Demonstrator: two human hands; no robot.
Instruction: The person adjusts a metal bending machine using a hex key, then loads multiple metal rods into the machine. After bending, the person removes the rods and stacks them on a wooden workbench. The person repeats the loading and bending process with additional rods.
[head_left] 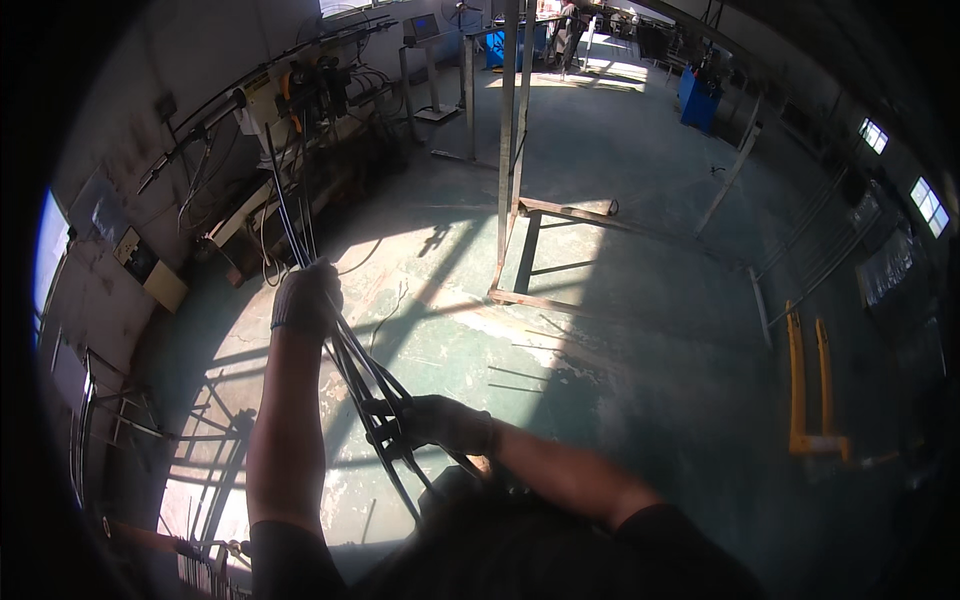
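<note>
A bundle of several long, thin dark rods (348,362) runs slantwise in front of me, from the upper left down toward my body. My left hand (306,296), in a grey glove, is closed around the bundle's upper part with the arm stretched forward. Lower down, my right hand (432,424), in a dark glove, grips the same rods, its fingers wrapped between and around them. Past the left hand the rods fan apart slightly. Their lower ends are partly hidden near my body.
A workshop machine (290,105) with hoses stands along the left wall. An upright metal frame (508,200) rises ahead. Yellow pallet-truck-like forks (798,390) lie at right. Several thin rods (517,380) lie on the floor. A blue machine (700,100) and another person (567,35) are farther back.
</note>
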